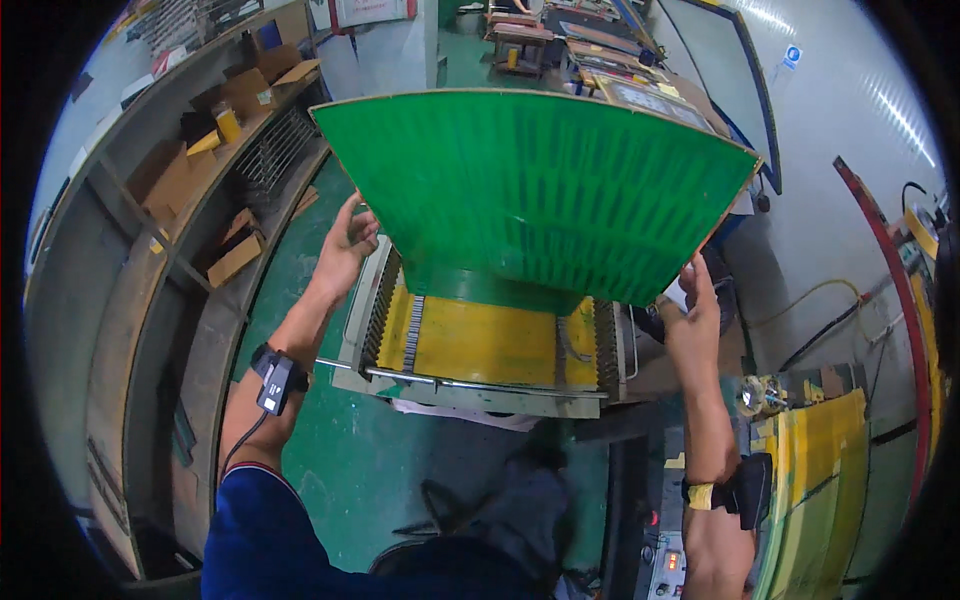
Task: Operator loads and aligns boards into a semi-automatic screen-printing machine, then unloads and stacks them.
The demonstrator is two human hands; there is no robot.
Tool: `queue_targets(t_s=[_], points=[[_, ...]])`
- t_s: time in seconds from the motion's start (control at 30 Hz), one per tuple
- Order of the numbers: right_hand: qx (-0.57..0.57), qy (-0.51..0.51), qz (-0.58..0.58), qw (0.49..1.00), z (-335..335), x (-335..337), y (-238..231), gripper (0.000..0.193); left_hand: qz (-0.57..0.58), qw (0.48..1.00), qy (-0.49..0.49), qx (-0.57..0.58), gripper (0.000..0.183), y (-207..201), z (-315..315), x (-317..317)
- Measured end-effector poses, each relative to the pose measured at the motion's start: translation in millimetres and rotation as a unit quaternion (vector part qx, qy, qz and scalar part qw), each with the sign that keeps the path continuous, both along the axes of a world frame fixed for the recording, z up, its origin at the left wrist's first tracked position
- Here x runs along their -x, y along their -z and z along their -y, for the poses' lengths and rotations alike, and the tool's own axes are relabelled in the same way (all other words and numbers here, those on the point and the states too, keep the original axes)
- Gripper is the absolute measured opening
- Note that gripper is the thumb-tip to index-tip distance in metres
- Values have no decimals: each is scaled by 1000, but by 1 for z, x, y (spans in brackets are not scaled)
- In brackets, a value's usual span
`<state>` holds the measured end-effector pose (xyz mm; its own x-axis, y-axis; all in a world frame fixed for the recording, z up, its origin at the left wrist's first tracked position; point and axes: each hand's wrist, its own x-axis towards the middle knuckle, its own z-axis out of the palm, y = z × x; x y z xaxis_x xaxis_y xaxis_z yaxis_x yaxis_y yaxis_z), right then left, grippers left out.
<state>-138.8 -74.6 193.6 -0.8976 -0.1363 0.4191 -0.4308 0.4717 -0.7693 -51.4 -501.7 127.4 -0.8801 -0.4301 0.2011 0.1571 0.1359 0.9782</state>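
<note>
A large, thin green panel [530, 190] with rows of darker stripes is held up by its side edges, tilted in front of me. My left hand [345, 250] grips its left edge, the fingers partly behind it. Near the lower right corner, my right hand [692, 325] holds the other edge between thumb and fingers. Below the panel stands a slotted rack [378, 318] with toothed side walls and a yellow bottom. Darker green sheet material [490, 292] shows in the rack, under the panel's lower edge. The panel hides the rack's far part.
Grey shelving [150, 240] with cardboard boxes lines the left side. At my lower right are a machine with a small lit display [672, 560] and yellow-green framed sheets [815, 500]. A metal rod [470, 382] crosses the rack's near side. Worktables [640, 95] stand farther back.
</note>
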Motion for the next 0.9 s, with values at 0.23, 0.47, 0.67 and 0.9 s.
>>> queue_targets(t_s=[0.23, 0.47, 0.67, 0.9], points=[[13, -35, 61, 997, 20, 37, 38, 66, 41, 999, 5, -31, 78, 51, 20, 33], [105, -135, 86, 982, 29, 76, 51, 67, 50, 998, -19, -38, 77, 71, 32, 36], [89, -166, 112, 976, 35, 114, 60, 74, 52, 998, -35, -31, 77, 71, 33, 25], [81, -140, 176, 971, 24, 115, 69, 81, 48, 999, 0, -10, 73, 65, 31, 28]])
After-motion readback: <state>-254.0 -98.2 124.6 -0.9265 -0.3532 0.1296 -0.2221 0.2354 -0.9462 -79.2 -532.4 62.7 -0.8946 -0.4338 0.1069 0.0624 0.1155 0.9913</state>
